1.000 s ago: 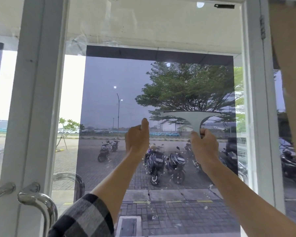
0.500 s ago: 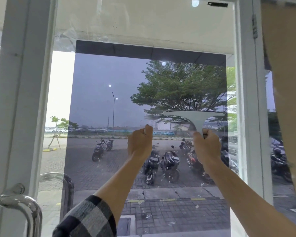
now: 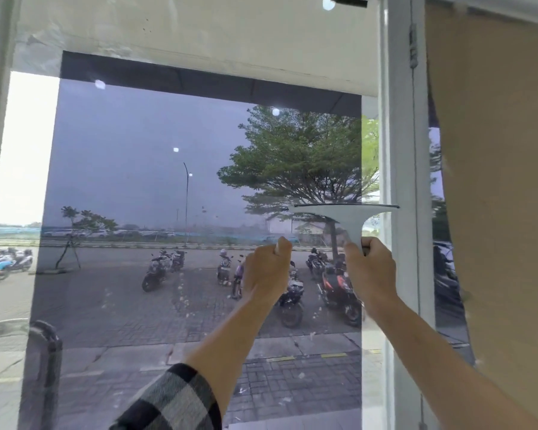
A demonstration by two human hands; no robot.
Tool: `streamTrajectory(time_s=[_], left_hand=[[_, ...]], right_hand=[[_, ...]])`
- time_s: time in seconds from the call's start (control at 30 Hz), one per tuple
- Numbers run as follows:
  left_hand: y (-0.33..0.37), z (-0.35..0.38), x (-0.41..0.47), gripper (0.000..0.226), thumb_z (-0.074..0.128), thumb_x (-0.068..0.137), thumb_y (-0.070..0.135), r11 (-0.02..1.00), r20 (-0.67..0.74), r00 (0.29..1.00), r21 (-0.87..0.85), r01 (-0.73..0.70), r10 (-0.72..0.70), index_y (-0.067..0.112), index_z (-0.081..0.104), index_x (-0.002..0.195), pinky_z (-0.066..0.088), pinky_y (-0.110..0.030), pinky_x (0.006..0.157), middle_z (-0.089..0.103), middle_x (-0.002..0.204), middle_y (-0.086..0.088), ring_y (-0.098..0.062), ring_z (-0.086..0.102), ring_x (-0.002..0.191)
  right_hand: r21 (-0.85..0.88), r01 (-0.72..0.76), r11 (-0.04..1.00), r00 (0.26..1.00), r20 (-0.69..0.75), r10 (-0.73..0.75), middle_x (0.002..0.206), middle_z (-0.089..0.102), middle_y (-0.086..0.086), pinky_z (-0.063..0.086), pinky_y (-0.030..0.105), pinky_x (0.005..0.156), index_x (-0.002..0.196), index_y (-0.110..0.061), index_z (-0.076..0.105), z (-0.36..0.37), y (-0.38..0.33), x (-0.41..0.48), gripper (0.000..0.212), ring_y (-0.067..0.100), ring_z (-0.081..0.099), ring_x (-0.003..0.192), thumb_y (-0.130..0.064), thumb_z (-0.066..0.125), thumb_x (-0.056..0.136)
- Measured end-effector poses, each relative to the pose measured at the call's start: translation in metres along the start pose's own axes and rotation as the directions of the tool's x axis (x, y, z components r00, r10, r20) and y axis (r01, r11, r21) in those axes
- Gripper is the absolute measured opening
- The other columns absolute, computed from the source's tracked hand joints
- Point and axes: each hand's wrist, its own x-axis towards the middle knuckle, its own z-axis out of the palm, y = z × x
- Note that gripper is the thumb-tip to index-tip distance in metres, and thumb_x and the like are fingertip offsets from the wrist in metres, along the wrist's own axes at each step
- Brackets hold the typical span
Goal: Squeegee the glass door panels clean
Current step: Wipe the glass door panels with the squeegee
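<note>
The glass door panel (image 3: 168,181) carries a dark tinted sheet and fills most of the view. A pale grey T-shaped squeegee (image 3: 348,218) lies against the glass at mid height. Its blade is level, and the right end reaches the white door frame (image 3: 401,150). My right hand (image 3: 370,271) grips the squeegee's handle from below. My left hand (image 3: 267,271) is curled into a fist with the thumb up, held at the glass just left of the squeegee. Nothing shows in the fist. Pale droplets and flecks dot the lower glass.
A metal door handle (image 3: 44,352) stands at the lower left. A beige curtain (image 3: 494,181) hangs close on the right, past the frame. Another white frame post runs down the left edge. Motorbikes and a tree are outside.
Both hands and the squeegee have slid right across the glass, so the blade's right end now meets the door frame. The left fist followed alongside.
</note>
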Motion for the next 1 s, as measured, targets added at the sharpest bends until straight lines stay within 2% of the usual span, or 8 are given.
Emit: streamTrajectory(time_s=[0.1, 0.23, 0.37, 0.53, 0.7, 0.87, 1.0], left_hand=[[0.012, 0.02, -0.005, 0.057, 0.034, 0.104, 0.039, 1.0, 0.028, 0.999, -0.009, -0.015, 0.015, 0.018, 0.034, 0.05, 0.022, -0.025, 0.047, 0.029, 0.046, 0.002, -0.017, 0.025, 0.042], [0.025, 0.044, -0.015, 0.063, 0.035, 0.105, 0.044, 0.999, 0.079, 0.996, -0.015, -0.047, 0.048, 0.02, 0.034, 0.047, 0.018, -0.02, 0.036, 0.024, 0.04, 0.008, -0.009, 0.019, 0.033], [0.024, 0.062, -0.024, 0.06, 0.031, 0.106, 0.043, 0.997, 0.109, 0.991, 0.011, -0.073, 0.071, 0.018, 0.039, 0.052, 0.023, -0.021, 0.039, 0.029, 0.044, 0.006, -0.01, 0.024, 0.037], [0.01, 0.07, -0.033, 0.061, 0.039, 0.104, 0.037, 0.995, 0.09, 0.992, -0.044, -0.09, 0.093, 0.021, 0.034, 0.045, 0.025, -0.022, 0.041, 0.022, 0.04, 0.009, -0.01, 0.018, 0.034], [-0.008, 0.053, -0.037, 0.056, 0.039, 0.102, 0.036, 0.999, 0.085, 0.996, -0.044, -0.018, 0.022, 0.021, 0.033, 0.049, 0.028, -0.026, 0.046, 0.026, 0.042, 0.007, -0.012, 0.022, 0.038], [-0.024, 0.013, -0.029, 0.062, 0.035, 0.105, 0.042, 0.997, -0.025, 0.999, -0.08, 0.025, -0.027, 0.019, 0.035, 0.049, 0.021, -0.018, 0.037, 0.027, 0.042, 0.005, -0.012, 0.021, 0.035], [-0.034, -0.035, -0.015, 0.063, 0.036, 0.104, 0.046, 0.998, -0.105, 0.993, -0.042, 0.041, -0.045, 0.019, 0.034, 0.047, 0.024, -0.025, 0.047, 0.028, 0.042, 0.005, -0.016, 0.026, 0.039]], right_hand=[[-0.001, -0.021, 1.0, 1.0, -0.011, 0.021, 0.07, 0.059, 0.001, 0.044, 0.032, 0.054, 0.087, -0.013, 0.058, -0.009, 0.012, 0.005, 0.029, 0.02, 0.053, 0.058, -0.042, 0.059, 0.091], [-0.037, -0.028, 0.999, 0.999, -0.02, 0.027, 0.072, 0.057, 0.0, 0.035, 0.028, 0.05, 0.087, -0.012, 0.056, -0.022, 0.023, 0.006, 0.013, 0.014, 0.049, 0.058, -0.024, 0.056, 0.092], [-0.018, -0.04, 0.999, 0.999, -0.033, 0.04, 0.073, 0.056, 0.001, 0.036, 0.027, 0.05, 0.09, -0.013, 0.056, -0.032, 0.032, 0.006, 0.009, 0.014, 0.048, 0.058, -0.022, 0.055, 0.092], [-0.016, -0.055, 0.998, 0.998, -0.023, 0.055, 0.069, 0.053, 0.0, 0.036, 0.028, 0.049, 0.088, -0.013, 0.056, -0.036, 0.039, 0.004, 0.01, 0.015, 0.045, 0.055, -0.023, 0.055, 0.092], [-0.018, -0.059, 0.998, 0.998, -0.021, 0.059, 0.075, 0.057, 0.002, 0.035, 0.026, 0.052, 0.09, -0.012, 0.056, -0.021, 0.035, -0.005, 0.011, 0.016, 0.05, 0.061, -0.023, 0.054, 0.092], [-0.015, -0.06, 0.998, 0.998, 0.012, 0.06, 0.074, 0.06, 0.001, 0.042, 0.028, 0.052, 0.088, -0.014, 0.057, 0.007, 0.021, -0.017, 0.01, 0.017, 0.053, 0.06, -0.022, 0.053, 0.091], [0.041, -0.061, 0.997, 0.997, 0.039, 0.059, 0.068, 0.058, 0.005, 0.038, 0.033, 0.05, 0.083, -0.016, 0.055, 0.033, 0.009, -0.028, 0.011, 0.021, 0.049, 0.054, -0.026, 0.053, 0.088]])
